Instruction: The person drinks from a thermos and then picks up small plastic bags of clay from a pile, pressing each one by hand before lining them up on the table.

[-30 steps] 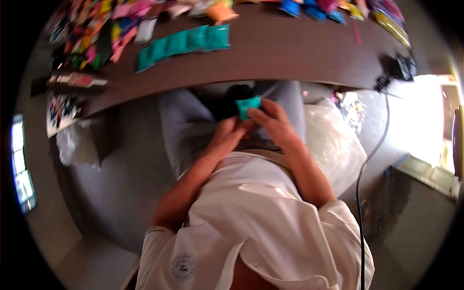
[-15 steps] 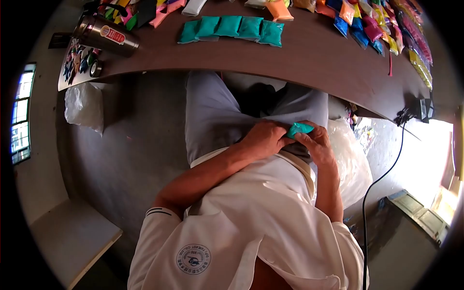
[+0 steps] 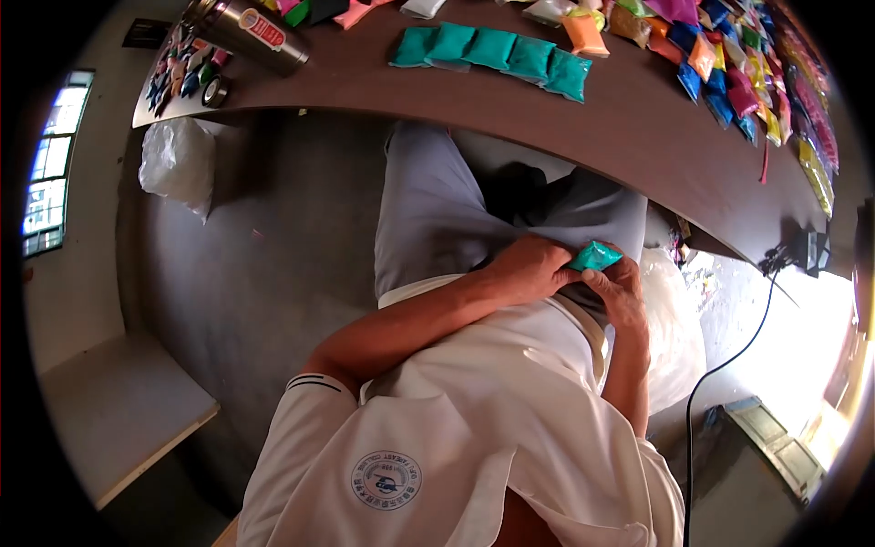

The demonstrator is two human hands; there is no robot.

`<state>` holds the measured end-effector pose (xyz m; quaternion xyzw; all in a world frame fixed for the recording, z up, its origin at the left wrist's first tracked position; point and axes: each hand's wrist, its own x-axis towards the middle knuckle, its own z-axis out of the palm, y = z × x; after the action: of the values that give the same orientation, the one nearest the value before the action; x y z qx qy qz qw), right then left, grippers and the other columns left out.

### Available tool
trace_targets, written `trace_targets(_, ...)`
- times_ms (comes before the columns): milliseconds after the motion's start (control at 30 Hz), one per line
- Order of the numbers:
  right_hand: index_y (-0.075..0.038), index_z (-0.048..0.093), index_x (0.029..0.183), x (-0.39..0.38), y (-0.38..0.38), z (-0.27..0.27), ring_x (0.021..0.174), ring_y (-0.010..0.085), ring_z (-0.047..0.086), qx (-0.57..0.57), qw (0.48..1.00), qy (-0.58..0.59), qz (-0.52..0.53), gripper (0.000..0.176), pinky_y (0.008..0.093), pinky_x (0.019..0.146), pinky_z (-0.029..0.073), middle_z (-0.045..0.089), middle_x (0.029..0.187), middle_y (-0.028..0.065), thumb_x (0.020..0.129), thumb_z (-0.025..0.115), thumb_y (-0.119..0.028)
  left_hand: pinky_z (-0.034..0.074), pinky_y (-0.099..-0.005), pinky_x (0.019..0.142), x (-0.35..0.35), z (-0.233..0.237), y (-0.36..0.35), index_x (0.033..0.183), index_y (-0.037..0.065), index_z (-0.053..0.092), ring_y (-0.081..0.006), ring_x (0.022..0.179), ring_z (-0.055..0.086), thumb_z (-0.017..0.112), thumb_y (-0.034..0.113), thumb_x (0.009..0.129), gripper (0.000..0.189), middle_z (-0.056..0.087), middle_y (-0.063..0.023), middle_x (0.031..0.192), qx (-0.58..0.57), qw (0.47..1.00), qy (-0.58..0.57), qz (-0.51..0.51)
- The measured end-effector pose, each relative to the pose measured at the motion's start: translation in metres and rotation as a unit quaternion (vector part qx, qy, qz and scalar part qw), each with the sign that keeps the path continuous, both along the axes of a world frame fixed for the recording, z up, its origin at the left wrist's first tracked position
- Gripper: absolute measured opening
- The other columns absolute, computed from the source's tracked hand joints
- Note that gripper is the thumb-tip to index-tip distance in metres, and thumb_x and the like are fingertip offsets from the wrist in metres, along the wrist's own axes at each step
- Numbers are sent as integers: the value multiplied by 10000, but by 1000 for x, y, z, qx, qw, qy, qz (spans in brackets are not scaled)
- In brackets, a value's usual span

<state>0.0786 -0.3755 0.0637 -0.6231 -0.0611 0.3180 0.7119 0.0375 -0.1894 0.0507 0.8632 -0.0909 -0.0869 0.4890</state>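
Over my lap, both hands are on a small teal packet [image 3: 594, 256] with a shiny clear wrapper. My right hand [image 3: 623, 290] pinches it from the right, thumb across its near edge. My left hand [image 3: 536, 270] is closed at the packet's left corner, its fingertips partly hidden. Ahead on the brown table [image 3: 365, 96], a slanting row of several similar teal packets [image 3: 491, 49] lies side by side. An orange packet [image 3: 584, 36] lies just beyond the row's right end.
A steel flask [image 3: 246, 35] lies at the table's left, near small figures [image 3: 187, 71] and a round black-rimmed item [image 3: 215, 91]. Colourful packets [image 3: 720, 68] crowd the right. Plastic bags [image 3: 178, 164] hang left and stand right [image 3: 673, 328]. A black cable [image 3: 729, 358] runs down the right side.
My head view has shifted, so the table and hands sit further right in the picture. The teal packet has tilted in my fingers and shows more of its flat face.
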Motion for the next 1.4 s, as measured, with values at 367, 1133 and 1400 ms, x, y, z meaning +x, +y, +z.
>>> trace_targets(367, 36, 607, 1087, 0, -11, -8, 845, 122, 611, 15, 1000, 15, 17, 305, 258, 821, 483, 660, 932, 55, 828, 725, -76, 378, -387, 885, -2, 3, -6, 938, 61, 654, -229, 892, 623, 653, 216, 825, 192, 665, -90, 835, 134, 984, -107, -38)
trace_targets(1133, 35, 598, 1102, -6, -23, -1, 897, 132, 599, 42, 996, -9, -75, 323, 254, 850, 461, 654, 981, 54, 846, 716, -123, 353, -381, 897, 28, 26, -11, 867, 83, 677, -233, 819, 622, 652, 282, 842, 202, 651, -82, 783, 232, 950, -166, -127)
trace_targets(1400, 26, 638, 1037, -5, -21, 0, 905, 121, 592, 47, 998, -2, -45, 258, 255, 855, 455, 658, 963, 49, 848, 713, -133, 343, -384, 927, 26, 33, -7, 895, 74, 681, -245, 837, 623, 663, 266, 833, 203, 655, -91, 803, 225, 953, -143, -145)
